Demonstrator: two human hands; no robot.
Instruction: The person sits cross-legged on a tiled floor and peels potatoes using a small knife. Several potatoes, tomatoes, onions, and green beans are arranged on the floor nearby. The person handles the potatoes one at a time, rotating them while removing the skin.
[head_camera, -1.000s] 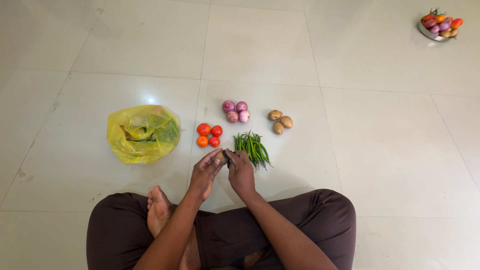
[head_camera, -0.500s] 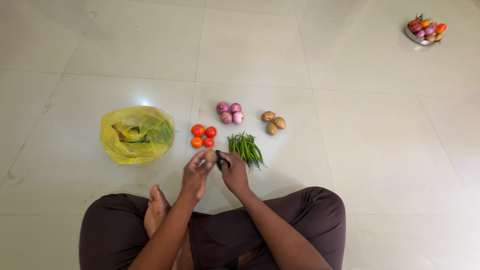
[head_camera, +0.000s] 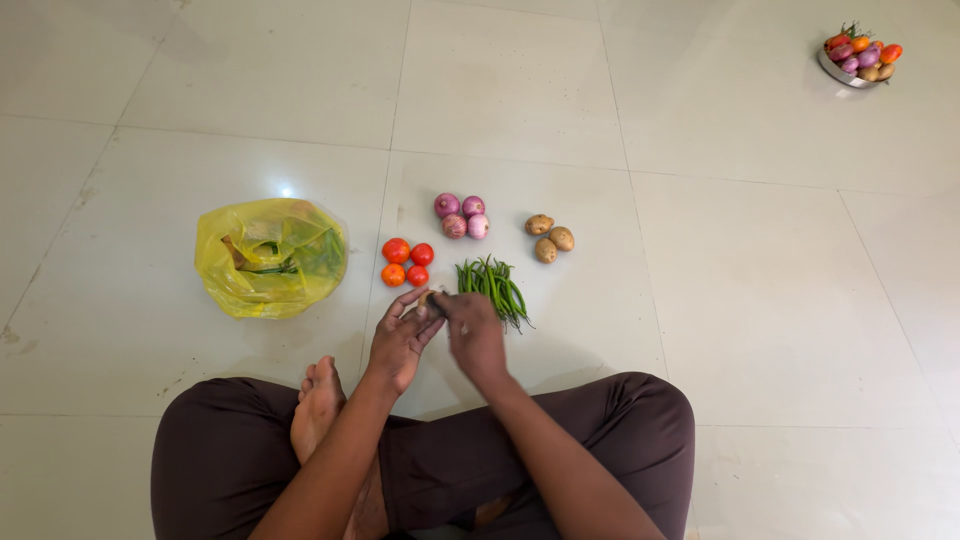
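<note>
A pale tiled floor (head_camera: 760, 300) fills the view, and the person sits cross-legged on it in dark brown trousers, one bare foot (head_camera: 317, 410) showing beside the left forearm. To the left lies a crumpled yellow plastic bag (head_camera: 270, 257) with some greens inside. Far off at the upper right stands a small metal bowl (head_camera: 853, 73) heaped with mixed vegetables. Ahead of the knees lie four sorted lots: a bundle of green chillies (head_camera: 492, 289), long axes running away from the person; four tomatoes (head_camera: 406, 263) just left of them; four red onions (head_camera: 461, 215) beyond; three potatoes (head_camera: 549, 238) to the right. Both hands meet just short of the chillies. The left hand (head_camera: 400, 340) has its grip closed around a small brown potato (head_camera: 428, 300), held above the floor at the fingertips. The right hand (head_camera: 474, 335) touches it from the right, fingers curled on a dark object that is mostly hidden, perhaps a peeler. The potato lies between the two hands, equally near both.
</note>
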